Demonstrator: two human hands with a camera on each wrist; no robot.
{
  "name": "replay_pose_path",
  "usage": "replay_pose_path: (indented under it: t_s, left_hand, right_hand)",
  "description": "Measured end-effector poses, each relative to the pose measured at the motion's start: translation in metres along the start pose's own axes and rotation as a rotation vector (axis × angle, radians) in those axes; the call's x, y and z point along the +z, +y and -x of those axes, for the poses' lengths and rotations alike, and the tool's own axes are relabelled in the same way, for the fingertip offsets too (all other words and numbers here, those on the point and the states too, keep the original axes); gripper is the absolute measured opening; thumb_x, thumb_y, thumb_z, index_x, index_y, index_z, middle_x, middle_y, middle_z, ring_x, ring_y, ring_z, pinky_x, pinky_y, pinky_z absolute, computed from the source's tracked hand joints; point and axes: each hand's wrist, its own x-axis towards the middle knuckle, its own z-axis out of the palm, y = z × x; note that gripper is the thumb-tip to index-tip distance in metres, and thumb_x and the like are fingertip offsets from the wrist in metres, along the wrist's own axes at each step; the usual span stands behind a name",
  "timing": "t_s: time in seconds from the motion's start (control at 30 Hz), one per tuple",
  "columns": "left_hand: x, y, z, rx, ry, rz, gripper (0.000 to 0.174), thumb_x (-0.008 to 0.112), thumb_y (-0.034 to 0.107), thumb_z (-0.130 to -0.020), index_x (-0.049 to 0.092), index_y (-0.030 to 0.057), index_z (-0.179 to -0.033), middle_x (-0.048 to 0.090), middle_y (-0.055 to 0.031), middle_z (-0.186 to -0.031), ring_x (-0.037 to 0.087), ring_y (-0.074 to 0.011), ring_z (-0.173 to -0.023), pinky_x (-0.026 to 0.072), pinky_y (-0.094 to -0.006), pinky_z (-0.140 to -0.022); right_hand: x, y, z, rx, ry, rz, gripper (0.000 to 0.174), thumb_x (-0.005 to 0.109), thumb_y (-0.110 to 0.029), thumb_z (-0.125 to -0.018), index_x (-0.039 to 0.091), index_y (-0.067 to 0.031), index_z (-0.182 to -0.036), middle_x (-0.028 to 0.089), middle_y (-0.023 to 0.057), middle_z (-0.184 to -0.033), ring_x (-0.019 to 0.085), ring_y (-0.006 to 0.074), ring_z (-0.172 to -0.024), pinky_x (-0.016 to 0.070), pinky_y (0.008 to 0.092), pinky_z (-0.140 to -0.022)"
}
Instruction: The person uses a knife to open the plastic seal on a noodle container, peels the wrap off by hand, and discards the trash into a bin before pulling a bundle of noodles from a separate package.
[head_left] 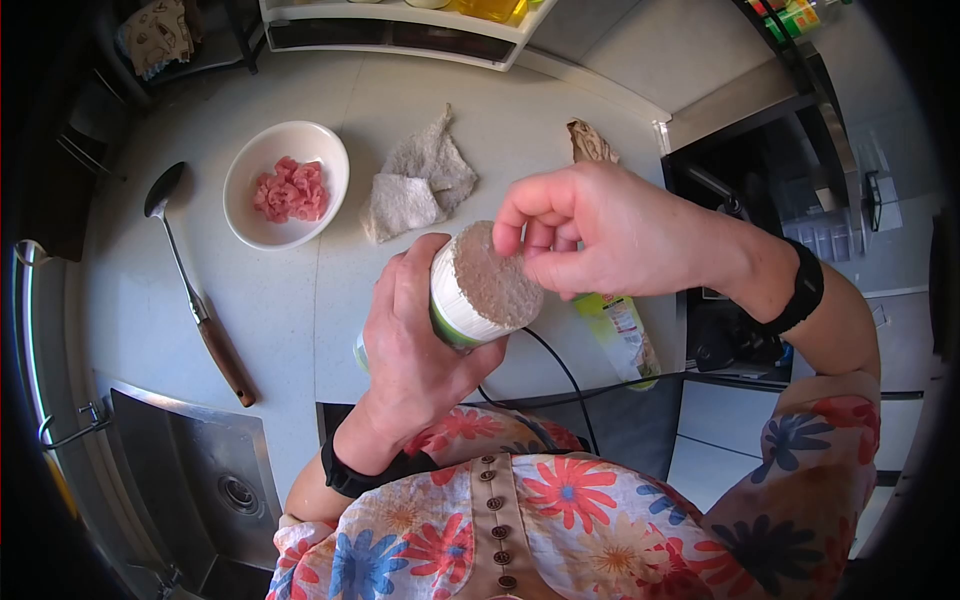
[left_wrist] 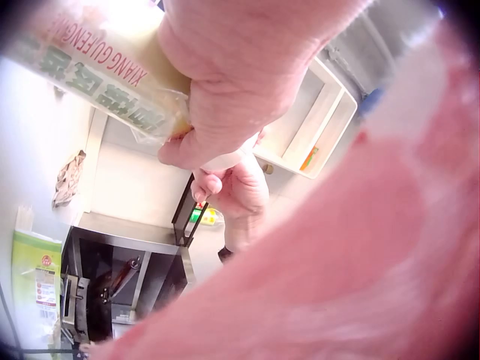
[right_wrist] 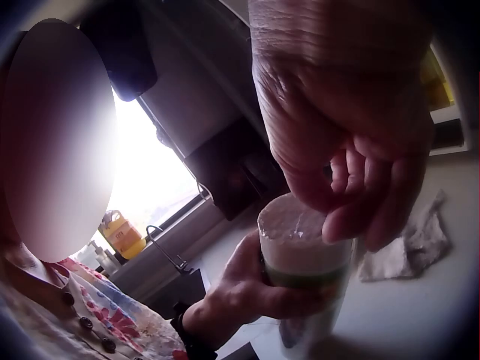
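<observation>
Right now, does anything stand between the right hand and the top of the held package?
Nothing visible stands between the right hand and the package's top; the fingers are right at it. The cloth lies apart, on the counter.

A loose garment (head_left: 580, 520) with a white ground is printed with large red, blue, dark and tan daisy-like flowers, its sleeves (head_left: 800, 470) in the same print. Down the front runs a plain beige placket (head_left: 495, 510) with a row of round, dark brown, patterned buttons (head_left: 502, 532). Each wrist wears a black band (head_left: 800, 290).
</observation>
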Motion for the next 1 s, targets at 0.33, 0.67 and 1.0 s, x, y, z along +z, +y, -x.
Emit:
replay_pose_path:
  t_s: [0.33, 0.67, 1.0]
  left_hand:
    - [-0.008, -0.001, -0.005, -0.043, -0.091, 0.030, 0.072, 0.082, 0.011, -0.055, 0.047, 0.0040, -0.118, 0.057, -0.0137, -0.100, 0.058, -0.0313, -0.090, 0.0485, -0.0371, -0.078]
    - [-0.019, -0.008, -0.010, -0.053, -0.153, 0.163, 0.073, 0.083, 0.011, -0.055, 0.047, 0.0029, -0.118, 0.059, -0.0135, -0.101, 0.062, -0.0262, -0.091, 0.0500, -0.0339, -0.079]
    - [-0.033, -0.015, -0.015, -0.098, -0.244, 0.249, 0.072, 0.084, 0.013, -0.053, 0.050, 0.0053, -0.117, 0.060, -0.0138, -0.103, 0.062, -0.0260, -0.093, 0.0493, -0.0343, -0.082]
  right_hand:
    - [-0.001, 0.009, -0.013, -0.557, 0.105, 0.587, 0.008, 0.061, -0.004, -0.078, 0.059, -0.0024, -0.085, 0.058, 0.0093, -0.077, 0.059, 0.0236, -0.069, 0.0480, 0.0312, -0.063]
    - [0.000, 0.009, -0.019, -0.732, 0.146, 0.683, 0.011, 0.061, -0.010, -0.075, 0.056, -0.0006, -0.074, 0.060, 0.0162, -0.068, 0.061, 0.0354, -0.070, 0.0492, 0.0420, -0.064]
    - [-0.001, -0.003, -0.025, -0.716, 0.049, 0.662, 0.010, 0.059, -0.010, -0.073, 0.058, -0.0001, -0.072, 0.060, 0.0172, -0.069, 0.061, 0.0353, -0.070, 0.0498, 0.0420, -0.064]
